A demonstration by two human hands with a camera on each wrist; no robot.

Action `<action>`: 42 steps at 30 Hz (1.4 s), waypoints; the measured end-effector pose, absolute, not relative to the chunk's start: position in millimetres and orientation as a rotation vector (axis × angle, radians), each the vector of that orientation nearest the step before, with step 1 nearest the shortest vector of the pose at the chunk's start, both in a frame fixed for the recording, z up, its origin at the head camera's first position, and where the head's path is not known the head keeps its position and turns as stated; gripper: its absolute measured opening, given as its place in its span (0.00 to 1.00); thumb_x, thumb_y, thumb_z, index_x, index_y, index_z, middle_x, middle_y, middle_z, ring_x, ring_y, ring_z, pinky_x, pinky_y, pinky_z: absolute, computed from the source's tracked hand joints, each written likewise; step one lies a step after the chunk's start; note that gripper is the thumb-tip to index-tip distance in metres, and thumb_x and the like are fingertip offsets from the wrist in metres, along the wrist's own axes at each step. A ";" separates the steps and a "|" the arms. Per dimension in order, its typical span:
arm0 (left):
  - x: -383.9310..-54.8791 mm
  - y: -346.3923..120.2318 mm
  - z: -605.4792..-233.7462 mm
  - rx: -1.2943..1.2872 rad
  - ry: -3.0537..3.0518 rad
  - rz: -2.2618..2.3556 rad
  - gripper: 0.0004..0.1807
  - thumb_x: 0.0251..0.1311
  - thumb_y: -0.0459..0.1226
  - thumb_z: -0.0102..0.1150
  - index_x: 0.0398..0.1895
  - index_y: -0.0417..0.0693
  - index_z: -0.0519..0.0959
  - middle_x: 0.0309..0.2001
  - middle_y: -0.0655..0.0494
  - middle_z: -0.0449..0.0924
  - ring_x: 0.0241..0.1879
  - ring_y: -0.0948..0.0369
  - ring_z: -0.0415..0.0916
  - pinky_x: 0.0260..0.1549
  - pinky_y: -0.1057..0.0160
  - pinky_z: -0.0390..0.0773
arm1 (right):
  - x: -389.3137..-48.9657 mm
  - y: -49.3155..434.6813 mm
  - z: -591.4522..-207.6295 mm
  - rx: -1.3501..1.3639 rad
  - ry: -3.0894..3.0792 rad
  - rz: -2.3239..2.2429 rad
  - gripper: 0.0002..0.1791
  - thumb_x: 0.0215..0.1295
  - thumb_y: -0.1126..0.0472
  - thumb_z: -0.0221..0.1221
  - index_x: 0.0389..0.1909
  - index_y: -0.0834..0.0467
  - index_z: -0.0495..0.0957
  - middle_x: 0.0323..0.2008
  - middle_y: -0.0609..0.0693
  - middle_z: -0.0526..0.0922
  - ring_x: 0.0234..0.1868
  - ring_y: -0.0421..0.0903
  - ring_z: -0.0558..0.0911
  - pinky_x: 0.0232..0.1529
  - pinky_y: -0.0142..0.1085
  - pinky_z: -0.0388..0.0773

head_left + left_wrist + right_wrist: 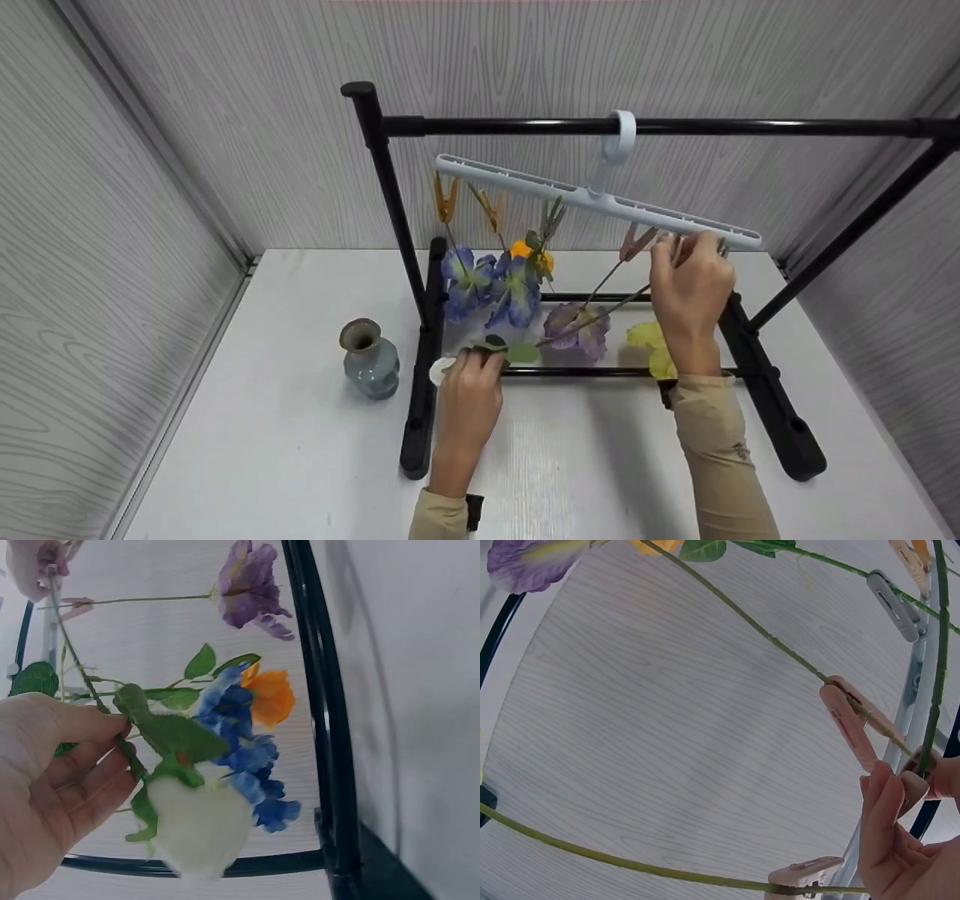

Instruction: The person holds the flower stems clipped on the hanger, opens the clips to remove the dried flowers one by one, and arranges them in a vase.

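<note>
My left hand point(471, 405) pinches the stem of a white artificial flower point(202, 829) just behind its leaves, with the bloom pointing left. That stem slants up to my right hand point(694, 281), below the right part of a tilted pale-blue hanger point(517, 178). There, thumb and fingers pinch a small clothespin point(915, 787) at the stem's end; whether its jaws have closed on the stem is unclear. Beside it, a pink clothespin point(847, 724) holds a purple flower point(577, 330). A yellow flower point(658, 349) hangs partly behind my right wrist.
The hanger hooks over a black rack's top bar point(510, 127). From its left half, clothespins point(445, 199) hold blue-violet flowers point(466, 283) and an orange flower point(545, 261). A grey-blue vase point(373, 369) stands left of the rack's black foot point(420, 420) on the white table.
</note>
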State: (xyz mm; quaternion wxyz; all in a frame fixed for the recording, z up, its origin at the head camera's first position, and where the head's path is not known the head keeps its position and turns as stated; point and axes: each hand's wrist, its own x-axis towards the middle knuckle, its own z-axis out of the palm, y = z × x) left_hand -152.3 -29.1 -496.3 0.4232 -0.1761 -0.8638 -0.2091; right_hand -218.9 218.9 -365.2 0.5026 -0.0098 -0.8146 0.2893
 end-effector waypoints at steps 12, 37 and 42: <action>-155.3 -32.8 -496.4 -0.380 -2.110 -0.537 0.08 0.56 0.25 0.69 0.35 0.44 0.85 0.33 0.47 0.82 0.31 0.50 0.78 0.25 0.53 0.82 | -222.0 217.3 -367.0 0.012 -1.958 0.713 0.11 0.69 0.68 0.56 0.26 0.66 0.70 0.15 0.58 0.72 0.16 0.52 0.69 0.22 0.38 0.58; -159.3 -40.0 -496.3 -0.309 -2.109 -0.483 0.09 0.48 0.18 0.69 0.28 0.37 0.87 0.33 0.45 0.82 0.36 0.48 0.78 0.37 0.51 0.83 | -173.6 223.2 -390.8 0.258 -2.688 0.773 0.18 0.71 0.63 0.65 0.49 0.75 0.78 0.34 0.68 0.85 0.31 0.63 0.86 0.29 0.54 0.83; -160.7 -40.4 -494.0 -0.321 -2.095 -0.494 0.09 0.47 0.18 0.69 0.27 0.37 0.87 0.33 0.45 0.83 0.36 0.48 0.79 0.36 0.51 0.84 | -160.7 206.0 -422.7 0.693 -2.705 0.830 0.10 0.64 0.78 0.63 0.45 0.68 0.84 0.38 0.60 0.84 0.36 0.55 0.84 0.37 0.47 0.84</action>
